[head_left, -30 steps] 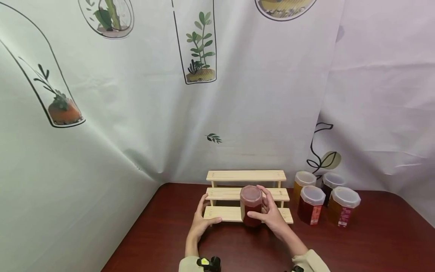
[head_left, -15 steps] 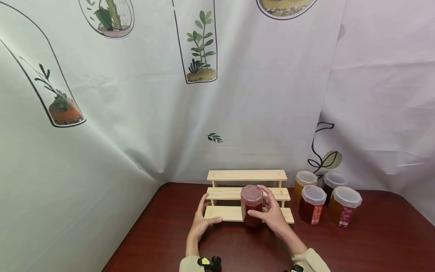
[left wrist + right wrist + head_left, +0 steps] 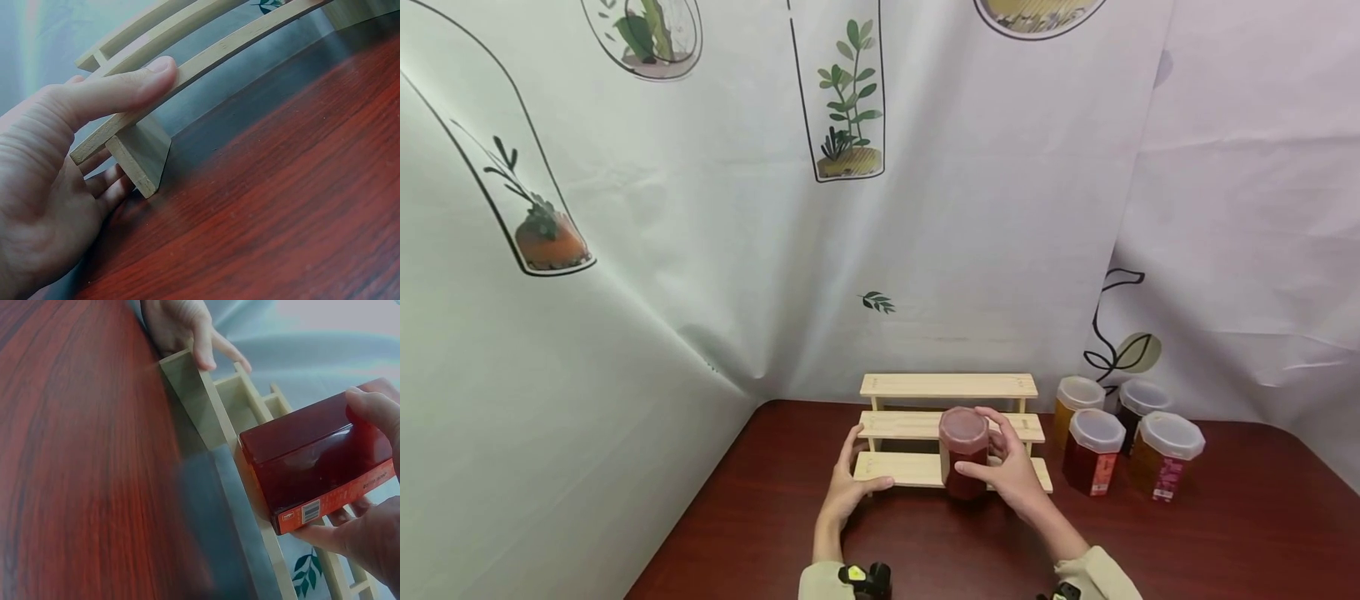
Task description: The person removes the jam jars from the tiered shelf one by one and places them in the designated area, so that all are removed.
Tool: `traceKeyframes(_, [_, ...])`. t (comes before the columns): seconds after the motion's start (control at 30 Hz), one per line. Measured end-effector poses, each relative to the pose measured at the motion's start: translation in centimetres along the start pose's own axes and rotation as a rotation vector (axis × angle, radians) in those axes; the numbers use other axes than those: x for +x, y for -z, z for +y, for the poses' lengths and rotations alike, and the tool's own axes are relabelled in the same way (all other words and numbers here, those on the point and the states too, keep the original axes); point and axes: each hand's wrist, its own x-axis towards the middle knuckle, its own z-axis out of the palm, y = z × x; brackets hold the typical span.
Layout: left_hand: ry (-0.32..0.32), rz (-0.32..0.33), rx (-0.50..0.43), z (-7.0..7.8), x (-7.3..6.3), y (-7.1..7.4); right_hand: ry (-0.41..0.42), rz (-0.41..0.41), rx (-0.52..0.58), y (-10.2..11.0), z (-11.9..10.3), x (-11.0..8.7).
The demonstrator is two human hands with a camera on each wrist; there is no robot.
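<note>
A dark red jar with a translucent lid stands upright at the lowest step of the three-step wooden rack, right of the step's middle. My right hand grips it from the right, thumb in front and fingers behind. In the right wrist view, the jar's base is right at the step's front edge, and a red label with a barcode shows on its side. My left hand holds the rack's left end. Its thumb lies on the lowest step in the left wrist view; the other fingers are partly hidden behind it.
Several lidded jars stand right of the rack: an amber one and a dark one behind, a red one and a brown one in front. A white curtain with plant drawings hangs behind the dark red table.
The jar and my right hand have shifted very slightly right along the step. My left hand keeps its hold on the rack. The head view has turned a little.
</note>
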Motion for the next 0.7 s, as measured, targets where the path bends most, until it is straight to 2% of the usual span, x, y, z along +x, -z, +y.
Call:
traceKeyframes(0.27, [-0.001, 0.0, -0.006, 0.0, -0.1, 0.1, 0.029, 0.011, -0.043, 1.7, -0.3, -0.1])
traceKeyframes(0.57, [-0.001, 0.0, -0.003, 0.0, 0.0, 0.1, 0.095, 0.064, -0.11, 4.5, -2.4, -0.3])
traceKeyframes(0.7, [0.002, 0.0, -0.002, 0.0, 0.1, 0.0, 0.112, 0.08, -0.09, 6.0, -3.2, -0.4])
